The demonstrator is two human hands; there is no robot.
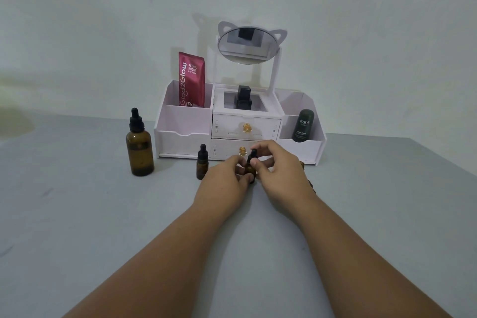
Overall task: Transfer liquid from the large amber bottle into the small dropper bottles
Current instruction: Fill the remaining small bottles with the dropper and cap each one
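Both your hands close on one small dropper bottle [250, 170] at the table's middle. Your left hand [227, 184] pinches its amber body between thumb and fingertips, and your right hand [281, 175] pinches the black dropper cap [253, 154] from above. Your forearms reach forward over the grey table [77, 214], wrists low, hands meeting. The bottle stands upright between them — your fingers hide its base. Just left of your left hand stands a second small bottle [202, 162], capped. Farther left, well apart, the large amber bottle [139, 147] stands upright with its dropper on. Behind — a white organiser [185, 121] holds a red sachet [191, 80], with a cat-eared mirror [247, 45] above.
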